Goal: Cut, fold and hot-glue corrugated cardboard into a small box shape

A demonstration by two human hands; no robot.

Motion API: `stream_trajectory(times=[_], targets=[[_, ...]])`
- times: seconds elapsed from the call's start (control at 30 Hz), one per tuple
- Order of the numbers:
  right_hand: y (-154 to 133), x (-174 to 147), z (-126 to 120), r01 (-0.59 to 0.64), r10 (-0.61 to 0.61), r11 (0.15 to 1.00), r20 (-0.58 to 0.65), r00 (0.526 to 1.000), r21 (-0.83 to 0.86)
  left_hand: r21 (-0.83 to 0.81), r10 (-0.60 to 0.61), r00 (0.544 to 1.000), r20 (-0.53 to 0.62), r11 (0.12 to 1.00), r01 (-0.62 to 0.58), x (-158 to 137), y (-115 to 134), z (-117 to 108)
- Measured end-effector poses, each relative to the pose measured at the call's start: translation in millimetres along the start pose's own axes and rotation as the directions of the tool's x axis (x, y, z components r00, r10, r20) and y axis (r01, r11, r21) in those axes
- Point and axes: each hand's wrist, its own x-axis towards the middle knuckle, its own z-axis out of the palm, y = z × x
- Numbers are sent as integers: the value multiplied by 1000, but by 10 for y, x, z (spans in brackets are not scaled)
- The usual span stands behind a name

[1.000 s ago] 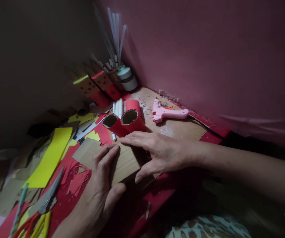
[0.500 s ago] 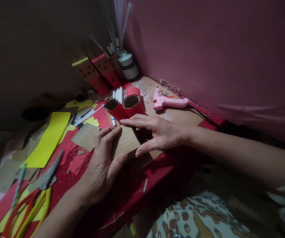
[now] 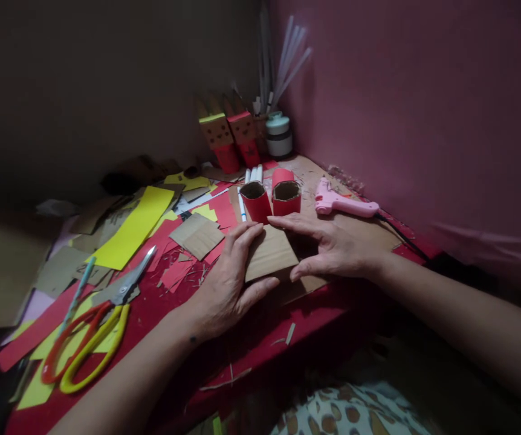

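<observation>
**Counts on my table**

Two hands, both mine: left hand (image 3: 226, 281) and right hand (image 3: 333, 251), flat on one cardboard piece (image 3: 269, 257). Two red paper tubes at 12 o'clock of it: left tube (image 3: 255, 202), right tube (image 3: 286, 198). One more red roll (image 3: 282, 176) behind them. About three white sticks (image 3: 254, 174), blurry. One blue-tipped pen (image 3: 241, 208). One pink glue gun (image 3: 339, 204) at 2 o'clock. One pair of scissors (image 3: 92, 329) at 8 o'clock, red and yellow handles. One long yellow strip (image 3: 136, 226) at 10 o'clock. Two little box figures (image 3: 228, 136) at 12 o'clock. One white jar (image 3: 278, 134). One bunch of clear sticks (image 3: 290, 63), too blurred to count. Scraps: too many to count.
</observation>
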Motion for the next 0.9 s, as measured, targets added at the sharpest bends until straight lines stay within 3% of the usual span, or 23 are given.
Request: stream_trajectory(times=[0.27, 0.9], targets=[[-147, -6, -39, -106, 111, 984, 22, 994, -143, -93, -5, 1000, 29, 996, 8, -14, -13, -1], [-12, -46, 147, -6, 6, 979, 3, 1000, -205, -156, -23, 999, 25, 987, 26, -50, -44, -14]])
